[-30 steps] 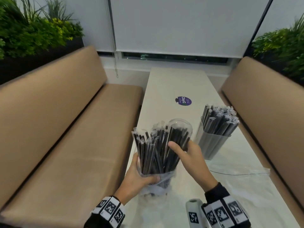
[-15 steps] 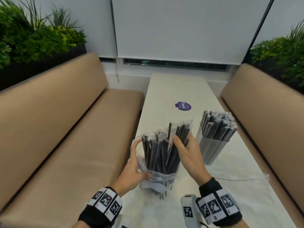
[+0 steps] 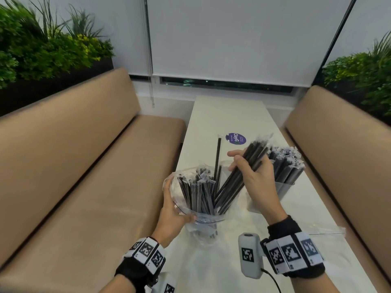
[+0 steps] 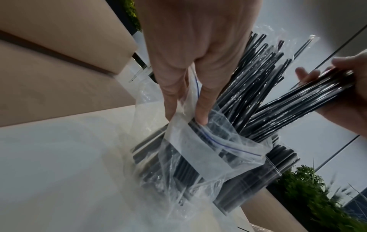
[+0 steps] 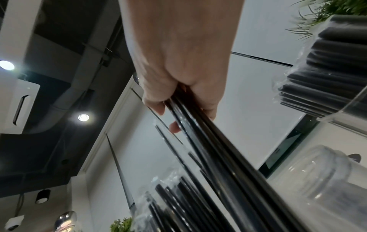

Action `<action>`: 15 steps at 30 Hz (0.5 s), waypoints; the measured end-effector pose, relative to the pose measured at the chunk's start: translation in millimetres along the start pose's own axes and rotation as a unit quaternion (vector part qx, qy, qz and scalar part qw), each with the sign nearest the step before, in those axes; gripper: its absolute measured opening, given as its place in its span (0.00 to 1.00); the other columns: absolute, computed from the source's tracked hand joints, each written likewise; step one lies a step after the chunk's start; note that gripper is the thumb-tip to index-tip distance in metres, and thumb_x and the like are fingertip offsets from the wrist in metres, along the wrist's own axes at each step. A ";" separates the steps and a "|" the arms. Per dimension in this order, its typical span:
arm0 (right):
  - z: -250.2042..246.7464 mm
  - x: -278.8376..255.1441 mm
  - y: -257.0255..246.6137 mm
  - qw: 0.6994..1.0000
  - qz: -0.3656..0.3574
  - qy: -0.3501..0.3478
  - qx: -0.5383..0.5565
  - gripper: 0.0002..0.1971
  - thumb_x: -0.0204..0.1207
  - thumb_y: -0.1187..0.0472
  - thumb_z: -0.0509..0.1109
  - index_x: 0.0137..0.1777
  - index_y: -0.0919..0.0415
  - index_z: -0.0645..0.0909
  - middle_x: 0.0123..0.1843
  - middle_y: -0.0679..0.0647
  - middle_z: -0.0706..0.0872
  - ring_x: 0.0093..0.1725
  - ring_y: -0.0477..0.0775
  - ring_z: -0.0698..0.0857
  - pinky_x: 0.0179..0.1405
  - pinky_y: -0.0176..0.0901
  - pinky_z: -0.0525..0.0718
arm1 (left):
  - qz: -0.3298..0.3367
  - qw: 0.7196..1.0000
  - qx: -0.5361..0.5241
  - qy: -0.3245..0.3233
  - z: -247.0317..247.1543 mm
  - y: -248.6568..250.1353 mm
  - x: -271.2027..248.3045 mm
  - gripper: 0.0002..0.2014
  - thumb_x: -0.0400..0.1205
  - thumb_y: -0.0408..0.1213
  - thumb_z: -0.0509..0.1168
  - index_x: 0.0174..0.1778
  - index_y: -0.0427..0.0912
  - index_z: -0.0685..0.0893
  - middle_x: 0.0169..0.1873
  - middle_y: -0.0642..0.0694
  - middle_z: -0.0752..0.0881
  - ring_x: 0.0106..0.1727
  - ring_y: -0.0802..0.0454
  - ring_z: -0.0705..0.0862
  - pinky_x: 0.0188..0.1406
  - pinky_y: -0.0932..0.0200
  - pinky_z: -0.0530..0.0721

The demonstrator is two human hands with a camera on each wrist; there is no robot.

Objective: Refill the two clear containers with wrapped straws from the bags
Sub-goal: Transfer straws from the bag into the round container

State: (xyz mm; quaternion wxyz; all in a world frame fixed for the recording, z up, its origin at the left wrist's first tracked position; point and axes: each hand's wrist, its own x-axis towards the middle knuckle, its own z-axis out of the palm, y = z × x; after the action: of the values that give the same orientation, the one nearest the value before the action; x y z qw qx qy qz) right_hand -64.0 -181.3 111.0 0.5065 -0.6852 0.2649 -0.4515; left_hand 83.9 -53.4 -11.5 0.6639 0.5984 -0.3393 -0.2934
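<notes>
My left hand (image 3: 173, 210) grips the bag (image 3: 196, 199) upright on the surface (image 3: 224, 115). My right hand (image 3: 254, 176) clutches a bundle of straws (image 3: 239, 178) slanting far-right, toward the filled container (image 3: 283, 187) just right of it.

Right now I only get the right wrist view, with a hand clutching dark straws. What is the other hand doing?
Observer: The left hand grips the side of a clear bag full of straws.
Operator: Is the clutched bundle out of it?
Observer: No, the bundle has its lower ends inside the bag's mouth.
Operator: Where does the bag sit?
Observer: On a white table between two tan benches.
</notes>
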 end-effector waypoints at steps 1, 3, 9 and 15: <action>-0.3 1.2 1.3 1.000 0.009 -0.010 -0.001 0.08 0.80 0.63 0.70 0.54 0.67 0.82 0.40 0.55 0.88 0.38 0.46 0.87 0.50 0.43 0.82 | 0.003 1.000 0.004 -0.005 0.4 -0.1 0.5 0.60 0.62 0.05 0.71 0.74 0.70 0.60 0.64 0.84 0.71 0.77 0.50 0.72 0.63 0.48 0.88; 2.2 1.8 2.9 0.999 0.035 -0.038 -0.010 0.11 0.77 0.61 0.75 0.58 0.60 0.82 0.41 0.52 0.86 0.35 0.46 0.86 0.45 0.39 0.83 | 0.008 1.000 0.011 -0.018 1.7 -0.1 1.4 0.60 0.62 0.05 0.72 0.77 0.66 0.59 0.62 0.87 0.71 0.78 0.50 0.73 0.67 0.39 0.85; 8.0 1.8 1.0 0.997 0.069 -0.032 -0.017 0.03 0.73 0.60 0.78 0.45 0.58 0.89 0.31 0.45 0.88 0.32 0.43 0.83 0.44 0.41 0.83 | 0.013 0.999 0.005 -0.037 4.1 -5.2 4.0 0.60 0.62 0.08 0.75 0.80 0.62 0.59 0.68 0.80 0.69 0.79 0.55 0.71 0.65 0.42 0.86; -11.8 22.3 -22.5 0.998 0.060 0.023 0.019 0.04 0.76 0.58 0.75 0.44 0.57 0.89 0.41 0.49 0.91 0.44 0.44 0.89 0.47 0.35 0.83 | 0.005 1.000 -0.007 -0.028 -0.5 -6.0 6.6 0.60 0.62 0.07 0.75 0.71 0.74 0.60 0.61 0.88 0.70 0.78 0.54 0.72 0.68 0.38 0.83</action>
State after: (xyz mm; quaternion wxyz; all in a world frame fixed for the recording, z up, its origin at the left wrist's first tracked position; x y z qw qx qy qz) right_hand -66.5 -197.1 140.8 0.5389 -0.6479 0.3086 -0.4410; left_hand 88.4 -59.1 -16.9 0.6596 0.5835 -0.3591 -0.3091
